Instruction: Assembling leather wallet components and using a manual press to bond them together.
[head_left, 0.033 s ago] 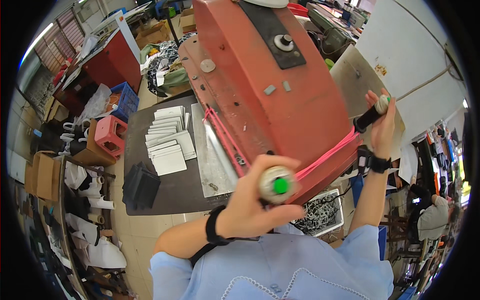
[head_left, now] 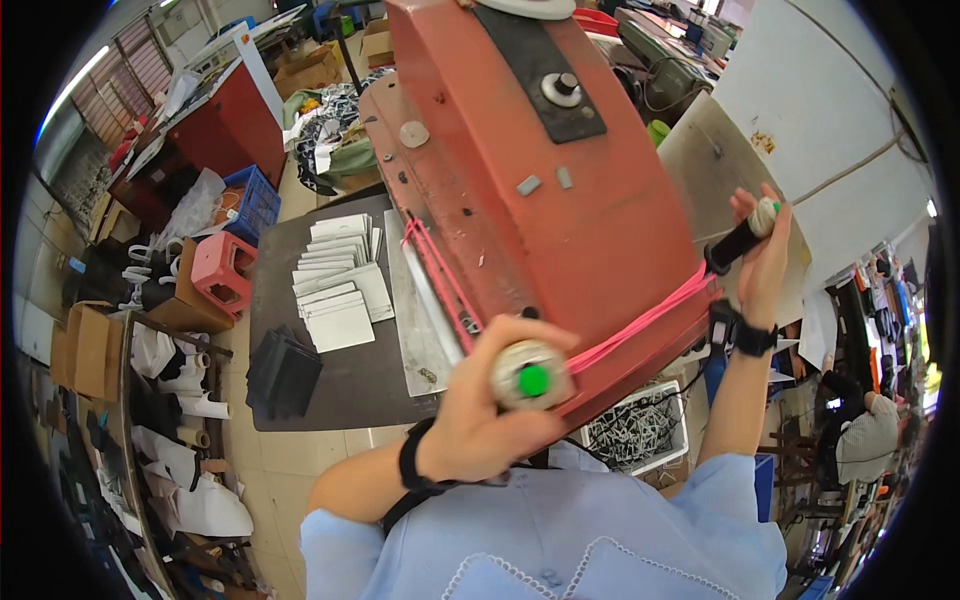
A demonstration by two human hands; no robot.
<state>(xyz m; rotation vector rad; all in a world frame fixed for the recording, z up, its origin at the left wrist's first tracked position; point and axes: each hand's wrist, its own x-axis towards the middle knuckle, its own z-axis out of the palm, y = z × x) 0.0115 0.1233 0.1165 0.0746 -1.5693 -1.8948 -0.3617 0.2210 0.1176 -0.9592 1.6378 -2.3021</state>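
A large red swing-arm press head (head_left: 590, 230) fills the middle, with pink cord (head_left: 640, 320) stretched along its near side. My left hand (head_left: 470, 400) is curled around a handle (head_left: 530, 376) wrapped in pale tape, with a green button on its end. At the right, my right hand (head_left: 765, 255) holds the black and pale-wrapped handle (head_left: 738, 244), which also has a green button; its fingers are loosely bent. White rectangular pieces (head_left: 338, 320) lie in overlapping rows on the dark press table (head_left: 375, 375), left of the head. A stack of black pieces (head_left: 284, 370) sits at that table's near left corner.
A white bin of metal parts (head_left: 640, 425) stands below the press, close to my body. Leftward are a pink stool (head_left: 222, 270), a blue crate (head_left: 255, 205) and a rack with rolled material (head_left: 190, 400). Another person (head_left: 868, 440) sits far right.
The press head has swung slightly left. My left hand and its handle have moved left with it, while my right hand has shifted only a little.
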